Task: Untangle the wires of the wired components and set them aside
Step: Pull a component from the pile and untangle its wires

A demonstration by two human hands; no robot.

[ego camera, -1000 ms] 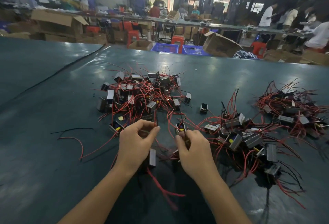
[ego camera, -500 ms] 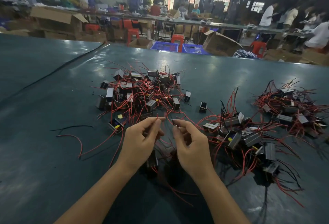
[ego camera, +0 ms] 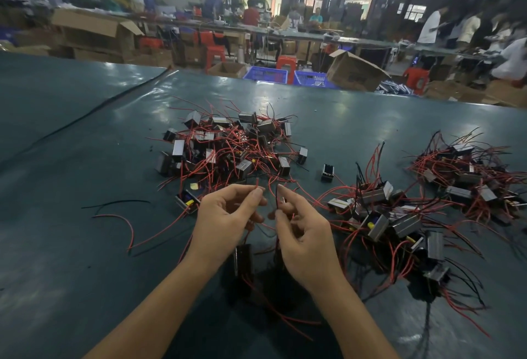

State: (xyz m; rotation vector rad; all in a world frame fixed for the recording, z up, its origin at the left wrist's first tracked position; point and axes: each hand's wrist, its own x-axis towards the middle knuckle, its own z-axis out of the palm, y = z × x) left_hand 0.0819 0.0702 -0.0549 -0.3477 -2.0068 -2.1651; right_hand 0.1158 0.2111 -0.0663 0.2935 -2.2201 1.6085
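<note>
- The left hand (ego camera: 228, 216) pinches the tip of a thin red wire (ego camera: 257, 184) between thumb and forefinger, with its other fingers loosely curled.
- The right hand (ego camera: 306, 233) pinches a thin dark wire (ego camera: 276, 199) the same way. It is just beside the left hand, and the two do not touch.
- Both wires drop behind the palms towards a small black box-shaped component (ego camera: 244, 258) just below the left hand. Whether it hangs or rests on the surface cannot be told.
- Both hands are raised above a glossy dark teal table covering (ego camera: 71, 273).
- Beyond the hands lies a tangled heap of grey-and-black boxy components (ego camera: 228, 144), laced with red and black wires.
- To the right sits a second tangled heap (ego camera: 385, 216), with red strands trailing towards the right hand.
- A third heap (ego camera: 470, 176) lies near the right edge.
- One lone black component (ego camera: 327, 171) stands apart between the first and second heaps.
- On the left, a loose black wire (ego camera: 119, 203) and a loose curved red wire (ego camera: 125, 221) lie on the covering near each other.
- Behind the table are open brown cardboard boxes (ego camera: 94, 27), blue plastic crates (ego camera: 266, 74) and red plastic stools (ego camera: 285, 63), and blurred people stand at a long bench.
</note>
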